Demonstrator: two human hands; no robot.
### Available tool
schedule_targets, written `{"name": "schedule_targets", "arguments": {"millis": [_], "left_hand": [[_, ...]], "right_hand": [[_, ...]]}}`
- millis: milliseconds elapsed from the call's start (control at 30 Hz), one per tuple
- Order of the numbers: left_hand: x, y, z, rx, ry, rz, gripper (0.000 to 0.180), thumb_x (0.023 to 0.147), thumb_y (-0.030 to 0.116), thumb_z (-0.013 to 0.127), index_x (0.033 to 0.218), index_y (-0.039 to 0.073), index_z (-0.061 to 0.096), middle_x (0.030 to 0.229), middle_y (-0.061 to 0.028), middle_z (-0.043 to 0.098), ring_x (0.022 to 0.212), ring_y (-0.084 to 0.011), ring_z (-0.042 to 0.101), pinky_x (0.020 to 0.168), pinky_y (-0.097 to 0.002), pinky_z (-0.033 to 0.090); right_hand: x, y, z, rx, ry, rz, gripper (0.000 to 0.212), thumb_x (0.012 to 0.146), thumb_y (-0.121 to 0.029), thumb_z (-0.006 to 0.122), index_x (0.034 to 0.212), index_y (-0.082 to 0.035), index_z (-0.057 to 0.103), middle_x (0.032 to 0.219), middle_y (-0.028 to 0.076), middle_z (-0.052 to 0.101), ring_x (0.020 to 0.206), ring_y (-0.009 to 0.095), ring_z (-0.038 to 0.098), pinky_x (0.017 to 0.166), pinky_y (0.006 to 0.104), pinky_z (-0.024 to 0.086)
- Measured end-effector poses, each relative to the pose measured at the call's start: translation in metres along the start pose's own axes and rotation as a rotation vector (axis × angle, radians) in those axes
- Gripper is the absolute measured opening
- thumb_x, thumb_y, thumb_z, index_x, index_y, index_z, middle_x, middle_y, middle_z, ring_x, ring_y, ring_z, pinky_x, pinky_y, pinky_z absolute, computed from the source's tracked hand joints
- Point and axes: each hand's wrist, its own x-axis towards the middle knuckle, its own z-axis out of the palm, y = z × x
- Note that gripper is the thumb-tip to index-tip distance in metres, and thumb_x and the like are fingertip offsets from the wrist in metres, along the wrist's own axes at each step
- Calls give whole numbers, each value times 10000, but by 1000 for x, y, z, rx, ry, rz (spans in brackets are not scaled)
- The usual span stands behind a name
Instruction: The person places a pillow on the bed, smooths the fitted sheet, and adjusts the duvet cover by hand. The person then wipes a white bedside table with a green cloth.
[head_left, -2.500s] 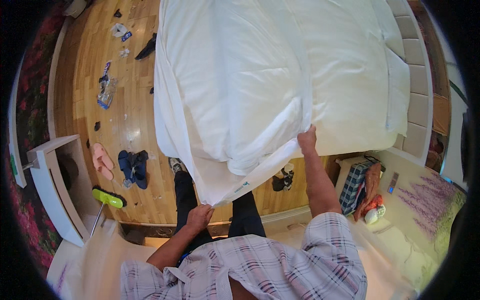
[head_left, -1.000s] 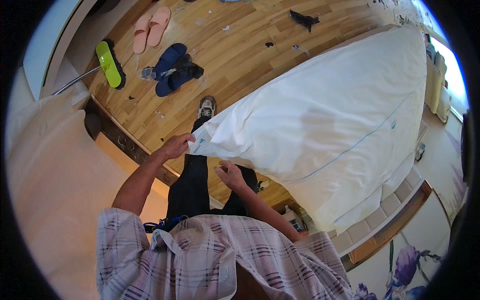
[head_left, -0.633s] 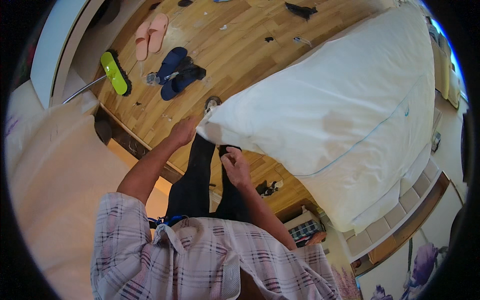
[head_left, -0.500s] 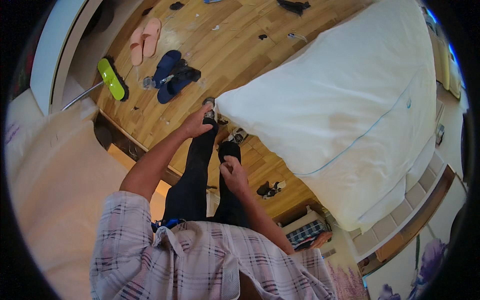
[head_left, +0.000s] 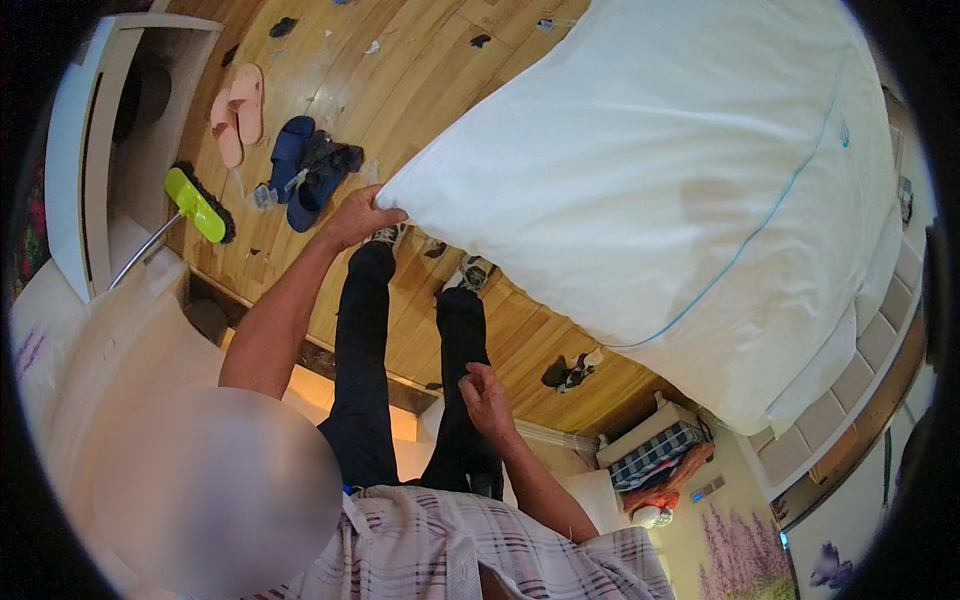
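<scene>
A large white duvet point(head_left: 640, 190) with a thin blue line across it spreads over a bed on the right. Its pointed near corner is pinched in my left hand point(head_left: 358, 216), thumb on the near side, and the cloth runs away from there to the right. Below the duvet's hanging edge, my right hand point(head_left: 487, 402) is over my right knee and thigh, loosely bent and with no object in it. It is apart from the cloth. A blurred round patch covers my left sleeve.
Pink slippers point(head_left: 237, 112) and dark blue slippers point(head_left: 290, 150) lie on the wooden floor point(head_left: 420, 90) at the left. Beside them is a green broom point(head_left: 198, 205). Small dark scraps are scattered about. A checked cloth point(head_left: 655, 455) lies by the wall at lower right.
My left hand has closed on the duvet's corner and shifted left with it. My right hand has moved lower and slightly right. The view has turned, so the slippers and broom appear farther left.
</scene>
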Motion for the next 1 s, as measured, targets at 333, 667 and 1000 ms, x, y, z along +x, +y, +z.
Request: {"name": "schedule_targets", "arguments": {"millis": [333, 667, 1000], "left_hand": [[-95, -5, -1, -162, 338, -24, 324, 949, 309, 776, 1012, 10, 666, 899, -22, 677, 791, -93, 597, 686, -297, 513], [-182, 20, 13, 77, -115, 317, 509, 908, 431, 782, 1138, -3, 647, 882, -246, 711, 867, -435, 718, 782, -469, 565], [-208, 32, 26, 182, -183, 311, 479, 1008, 483, 621, 1075, 18, 713, 923, -240, 693, 922, -435, 683, 845, -510, 543]], "right_hand": [[37, -138, 19, -81, -38, -235, 362, 970, -101, 708, 1311, -32, 608, 1079, 156, 729, 982, 261, 721, 851, 377, 569], [93, -355, -19, -291, 75, -466, 281, 972, -37, 692, 1248, 1, 653, 971, 97, 733, 862, 160, 712, 777, 305, 574], [274, -388, -64, -1030, -180, -336, 451, 924, -181, 693, 1358, -99, 599, 1304, 173, 679, 1238, 400, 618, 1026, 506, 502]]}}
